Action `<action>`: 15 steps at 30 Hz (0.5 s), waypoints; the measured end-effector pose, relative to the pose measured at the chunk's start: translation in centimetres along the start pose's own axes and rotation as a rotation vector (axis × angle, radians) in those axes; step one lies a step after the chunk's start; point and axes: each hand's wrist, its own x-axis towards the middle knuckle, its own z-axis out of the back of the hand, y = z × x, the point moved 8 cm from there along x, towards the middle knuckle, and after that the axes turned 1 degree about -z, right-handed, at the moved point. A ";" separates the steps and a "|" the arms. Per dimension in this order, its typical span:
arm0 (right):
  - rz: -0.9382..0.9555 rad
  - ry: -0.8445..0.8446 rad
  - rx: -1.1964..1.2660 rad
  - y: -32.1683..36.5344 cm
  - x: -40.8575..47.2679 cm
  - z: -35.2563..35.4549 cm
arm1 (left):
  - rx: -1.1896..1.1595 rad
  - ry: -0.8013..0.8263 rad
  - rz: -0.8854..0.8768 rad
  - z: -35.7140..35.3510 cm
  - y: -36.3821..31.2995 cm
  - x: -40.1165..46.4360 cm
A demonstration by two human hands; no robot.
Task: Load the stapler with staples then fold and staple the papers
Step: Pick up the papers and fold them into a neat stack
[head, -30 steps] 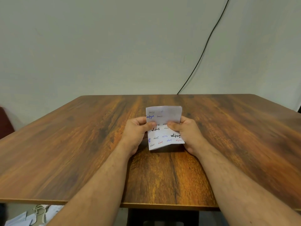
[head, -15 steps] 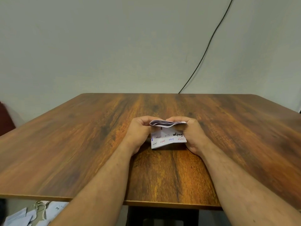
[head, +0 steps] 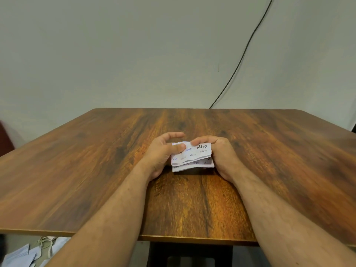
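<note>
Papers: I see the folded papers [head: 192, 157] low over the table [head: 96, 170], between both hands, top flap bent toward me.
Left hand [head: 163, 153]: thumb curled onto the flap's left edge, pinching it; forefinger lifted clear above.
Right hand [head: 217, 153]: fingers curled over the far right corner, gripping it.
Edges: near paper edge juts out past my fingers, layers fanned apart.
Room: bare wood lies wide on every side of the fingers; a black cable [head: 240, 62] hangs well beyond them.
</note>
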 end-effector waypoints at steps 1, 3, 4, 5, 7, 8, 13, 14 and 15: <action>-0.008 -0.004 0.031 0.0 0.0 0.2 | -0.011 -0.007 -0.002 0.0 -0.1 -0.1; -0.044 0.001 0.098 -0.2 0.0 0.4 | -0.028 -0.023 -0.010 0.1 -0.1 -0.2; -0.065 0.011 0.097 -0.3 -0.1 0.3 | -0.033 -0.034 -0.020 0.2 -0.2 -0.2; -0.080 0.020 0.060 -0.6 0.0 0.2 | -0.038 -0.045 -0.030 0.3 -0.2 -0.2; -0.075 0.030 -0.037 -0.8 0.2 -0.2 | -0.036 -0.062 -0.062 0.5 -0.5 -0.2; -0.067 0.018 -0.055 -0.7 0.2 -0.2 | -0.028 -0.063 -0.073 0.5 -0.5 -0.3; -0.069 -0.021 -0.065 -1.0 0.5 0.4 | 0.058 -0.037 -0.015 -0.2 -0.2 -0.3; -0.069 -0.024 -0.072 -1.2 0.5 0.5 | 0.096 -0.040 0.002 -0.2 -0.2 -0.3; -0.067 -0.030 -0.078 -1.3 0.6 0.6 | 0.126 -0.043 0.011 -0.2 -0.2 -0.3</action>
